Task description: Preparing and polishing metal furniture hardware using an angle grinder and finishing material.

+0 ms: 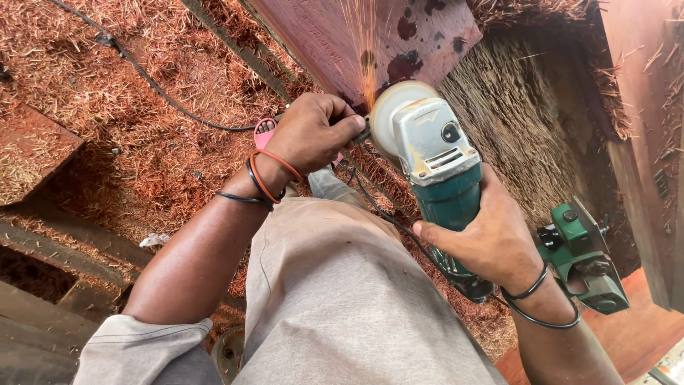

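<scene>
Two hands: both yours, both closed on the angle grinder [438, 167], centre of frame.
Right hand [491, 239]: wrapped round the teal body, lower right of centre.
Left hand [313, 132]: fist shut on the side handle, just left of the disc [388, 110].
Disc: touching the reddish wood plank [356, 36] at upper centre; sparks [367, 64] rising.
Nearby: green power tool [584, 260], right of your right wrist.

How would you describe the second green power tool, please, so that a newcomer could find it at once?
Start at the reddish wooden plank where sparks fly from the teal angle grinder. Look right, past the right hand. The second green tool lies idle by that wrist, unheld.
</scene>
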